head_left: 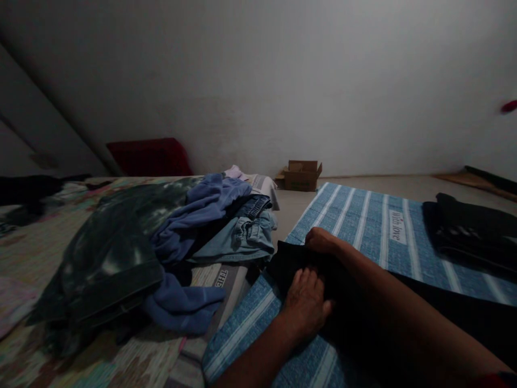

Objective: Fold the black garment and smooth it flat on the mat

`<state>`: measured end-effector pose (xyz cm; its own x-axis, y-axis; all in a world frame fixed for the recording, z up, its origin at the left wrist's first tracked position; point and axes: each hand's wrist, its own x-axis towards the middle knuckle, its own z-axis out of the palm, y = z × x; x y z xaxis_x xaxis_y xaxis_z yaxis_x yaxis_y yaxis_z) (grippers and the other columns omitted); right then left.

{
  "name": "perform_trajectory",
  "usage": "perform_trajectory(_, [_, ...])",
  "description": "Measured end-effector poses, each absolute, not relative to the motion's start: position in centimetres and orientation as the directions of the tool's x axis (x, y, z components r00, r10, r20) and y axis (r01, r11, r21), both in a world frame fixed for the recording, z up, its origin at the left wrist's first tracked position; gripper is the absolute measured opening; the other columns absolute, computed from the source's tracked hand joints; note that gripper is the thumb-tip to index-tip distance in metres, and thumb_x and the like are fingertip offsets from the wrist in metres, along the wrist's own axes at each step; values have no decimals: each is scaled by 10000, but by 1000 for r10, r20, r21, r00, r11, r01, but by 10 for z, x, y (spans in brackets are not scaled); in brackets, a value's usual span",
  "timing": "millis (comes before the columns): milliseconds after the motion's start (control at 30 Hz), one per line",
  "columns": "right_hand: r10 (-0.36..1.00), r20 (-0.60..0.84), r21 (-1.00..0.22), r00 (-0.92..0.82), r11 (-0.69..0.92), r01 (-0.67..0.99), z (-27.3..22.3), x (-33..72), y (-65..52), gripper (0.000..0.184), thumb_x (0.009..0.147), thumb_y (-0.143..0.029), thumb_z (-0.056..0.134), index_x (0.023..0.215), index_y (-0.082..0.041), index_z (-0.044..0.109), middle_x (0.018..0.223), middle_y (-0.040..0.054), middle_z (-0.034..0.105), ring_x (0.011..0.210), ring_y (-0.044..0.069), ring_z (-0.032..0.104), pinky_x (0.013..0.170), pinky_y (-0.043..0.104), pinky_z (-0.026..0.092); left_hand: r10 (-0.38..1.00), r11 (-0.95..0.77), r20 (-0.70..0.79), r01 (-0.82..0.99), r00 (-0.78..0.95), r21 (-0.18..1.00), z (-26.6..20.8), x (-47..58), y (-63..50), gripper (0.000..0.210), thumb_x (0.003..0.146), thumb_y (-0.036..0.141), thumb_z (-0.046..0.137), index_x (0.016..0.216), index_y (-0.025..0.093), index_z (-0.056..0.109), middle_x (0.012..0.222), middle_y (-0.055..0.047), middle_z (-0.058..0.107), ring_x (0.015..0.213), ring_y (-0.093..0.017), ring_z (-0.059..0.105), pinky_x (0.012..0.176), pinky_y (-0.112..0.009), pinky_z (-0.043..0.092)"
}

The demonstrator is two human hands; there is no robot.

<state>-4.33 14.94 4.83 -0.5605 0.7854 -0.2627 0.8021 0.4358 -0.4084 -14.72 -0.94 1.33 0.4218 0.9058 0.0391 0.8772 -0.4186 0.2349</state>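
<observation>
A long black garment (355, 323) lies spread over the blue-and-white striped mat (343, 207) and runs off toward the lower right. In the dim light I cannot tell its exact kind. My left hand (306, 302) rests palm down on the cloth near its left end, fingers stretched forward and thumb out to the side. Just beyond it, my right hand (321, 240) has its fingers curled on the garment's far edge. My right forearm crosses over the black cloth and hides part of it.
A heap of clothes lies to the left, with a dark green garment (117, 242), a blue top (202, 205) and light denim (238, 237). Folded dark clothes (472, 226) sit at the right of the mat. A cardboard box (301, 177) stands by the wall.
</observation>
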Motion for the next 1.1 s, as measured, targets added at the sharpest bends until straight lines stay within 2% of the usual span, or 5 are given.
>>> perform_trajectory(167, [829, -193, -454, -525, 399, 797, 41, -42, 150, 200, 881, -290, 555, 813, -123, 642, 863, 49, 669, 841, 157, 620, 761, 299, 480, 903, -426, 40, 877, 428, 221, 7, -148, -10, 564, 918, 448, 371, 1368, 109, 365, 1493, -163, 275, 1391, -273, 191, 1138, -466, 173])
perform_trajectory(567, [845, -219, -564, -488, 299, 770, 44, -51, 143, 168, 758, -109, 539, 802, -107, 701, 738, 33, 678, 693, 120, 600, 570, 183, 407, 910, -402, -4, 884, 415, 237, 15, -147, -10, 583, 923, 464, 339, 1364, 85, 380, 1485, -180, 283, 1387, -292, 200, 1139, -469, 153])
perform_trajectory(767, [851, -187, -581, -491, 307, 754, 38, -50, 145, 173, 777, -131, 541, 838, -107, 701, 747, 26, 677, 725, 136, 606, 648, 220, 442, 898, -425, -29, 884, 438, 196, 22, -148, -8, 561, 915, 439, 368, 1342, 76, 401, 1465, -182, 323, 1368, -295, 251, 1123, -461, 198])
perform_trajectory(933, [826, -200, -553, -526, 348, 757, 36, -49, 149, 152, 852, -263, 590, 823, -125, 646, 782, 5, 656, 742, 138, 612, 707, 290, 484, 902, -429, -6, 898, 431, 94, 39, -136, 3, 359, 873, 382, 470, 1048, 100, 608, 1131, -153, 603, 1090, -288, 532, 963, -442, 399])
perform_trajectory(1100, [809, -224, -505, -544, 381, 775, 34, -48, 151, 204, 883, -322, 567, 886, -129, 634, 850, 8, 647, 803, 154, 617, 748, 324, 502, 842, -514, 178, 858, 510, -25, 31, -129, 19, 190, 870, 222, 441, 900, 124, 601, 903, -100, 603, 868, -240, 548, 782, -389, 451])
